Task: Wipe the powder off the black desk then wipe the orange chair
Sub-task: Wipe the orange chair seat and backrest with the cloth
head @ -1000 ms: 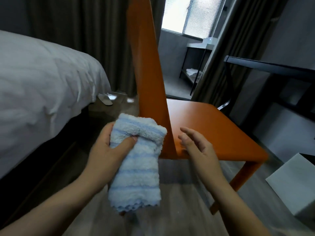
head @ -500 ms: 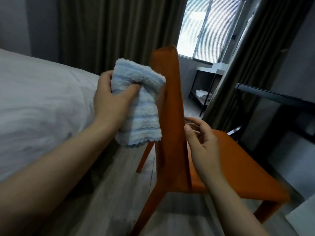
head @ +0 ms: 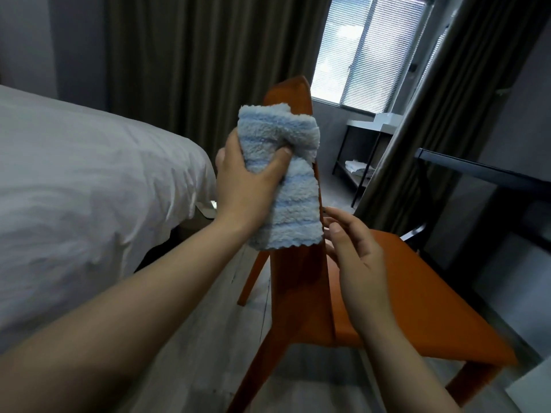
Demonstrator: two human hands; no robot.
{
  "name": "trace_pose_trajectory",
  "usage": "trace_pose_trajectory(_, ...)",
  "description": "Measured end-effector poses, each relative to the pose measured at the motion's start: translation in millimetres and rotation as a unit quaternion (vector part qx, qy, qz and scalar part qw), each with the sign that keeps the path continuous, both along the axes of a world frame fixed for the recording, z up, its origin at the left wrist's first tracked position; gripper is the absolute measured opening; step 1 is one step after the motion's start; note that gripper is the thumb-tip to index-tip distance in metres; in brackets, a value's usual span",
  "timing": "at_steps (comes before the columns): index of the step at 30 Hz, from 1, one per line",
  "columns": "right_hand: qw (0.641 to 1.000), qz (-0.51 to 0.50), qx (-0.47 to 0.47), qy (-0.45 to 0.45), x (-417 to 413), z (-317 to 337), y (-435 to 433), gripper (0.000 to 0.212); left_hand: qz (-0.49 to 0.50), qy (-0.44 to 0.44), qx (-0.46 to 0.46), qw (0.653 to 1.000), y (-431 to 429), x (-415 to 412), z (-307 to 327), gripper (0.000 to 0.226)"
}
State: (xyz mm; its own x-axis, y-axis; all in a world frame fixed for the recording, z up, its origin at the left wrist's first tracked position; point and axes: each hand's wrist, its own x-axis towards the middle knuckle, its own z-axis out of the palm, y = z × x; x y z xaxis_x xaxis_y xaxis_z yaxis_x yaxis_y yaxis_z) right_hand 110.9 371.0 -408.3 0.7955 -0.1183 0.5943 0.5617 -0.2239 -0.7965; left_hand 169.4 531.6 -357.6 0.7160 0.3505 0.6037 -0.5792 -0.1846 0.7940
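Behind the blue striped towel (head: 286,186) I lose part of the orange chair (head: 298,293) back. The black desk (head: 483,171) runs off the right edge; things on the far shelf (head: 363,124) are too small to tell.

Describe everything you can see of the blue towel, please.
The towel is fluffy, pale blue with darker stripes and a scalloped lower edge. Folded, it hangs downward, its top bunched in the left hand, thumb pressing its front. It covers the upper orange chair backrest, seemingly touching it.
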Motion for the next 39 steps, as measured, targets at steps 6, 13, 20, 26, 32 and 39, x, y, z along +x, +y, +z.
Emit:
trace_pose_trajectory(6,1.0,-0.002,0.023,-0.003,-0.6,-12.9,-3.2,0.023,-0.03,0.026,-0.004,0.999,-5.1,4.5,-30.9,0.075)
trace_pose_trajectory(13,1.0,-0.029,-0.001,0.004,3.2,-36.2,-7.3,0.024,-0.072,0.079,-0.035,0.994,-14.8,-0.7,-90.4,0.061)
trace_pose_trajectory(20,0.998,-0.055,-0.009,0.006,2.0,-51.0,-11.7,0.023,-0.08,0.151,-0.034,0.985,-23.8,-4.6,-150.2,0.058)
trace_pose_trajectory(26,0.998,-0.061,-0.012,0.03,-5.4,-67.8,-14.1,0.023,-0.089,0.205,-0.02,0.974,-31.7,-13.4,-193.4,0.064)
trace_pose_trajectory(32,0.993,-0.093,-0.051,0.049,-6.8,-85.3,-18.7,0.022,-0.109,0.249,-0.017,0.962,-33.0,-25.8,-221.4,0.027)
trace_pose_trajectory(39,0.989,-0.112,-0.071,0.06,-7.3,-94.3,-20.0,0.021,-0.129,0.307,0.012,0.943,-21.5,-26.0,-241.3,0.039)
